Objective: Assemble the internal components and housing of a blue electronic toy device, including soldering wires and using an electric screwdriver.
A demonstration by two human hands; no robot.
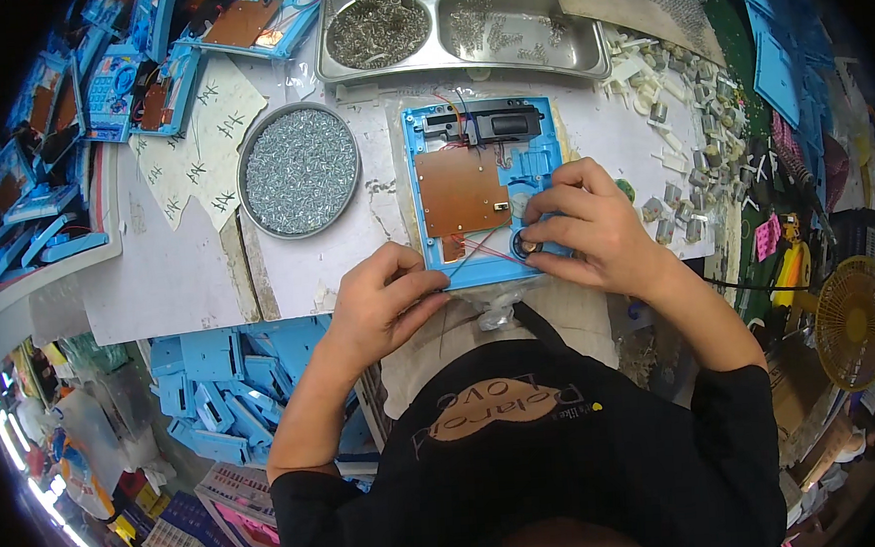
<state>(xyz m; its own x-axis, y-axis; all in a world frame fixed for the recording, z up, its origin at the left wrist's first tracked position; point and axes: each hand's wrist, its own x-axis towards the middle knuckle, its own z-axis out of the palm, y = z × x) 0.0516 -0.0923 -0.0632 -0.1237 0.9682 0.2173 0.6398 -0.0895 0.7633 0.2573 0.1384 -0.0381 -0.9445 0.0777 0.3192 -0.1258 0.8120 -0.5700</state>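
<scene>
A blue plastic casing half (492, 270) lies open-side up before me, with a brown circuit board (458, 194) and a black module (509, 125) in it. Red wires (491, 250) run from the board's lower edge toward the casing's lower right corner. There, the fingertips of my right hand (590, 226) close round a small round dark-rimmed part (524, 245), which they partly cover. At the lower left corner my left hand (384, 302) pinches a thin dark wire (444, 318), whose tail hangs below the fingertips.
A round tin of small metal screws (301, 170) stands left of the casing. Behind it is a steel tray (465, 70) with springs in its compartments. Blue casings with boards (116, 93) pile up at far left, and small metal-and-white parts (664, 129) lie scattered at right.
</scene>
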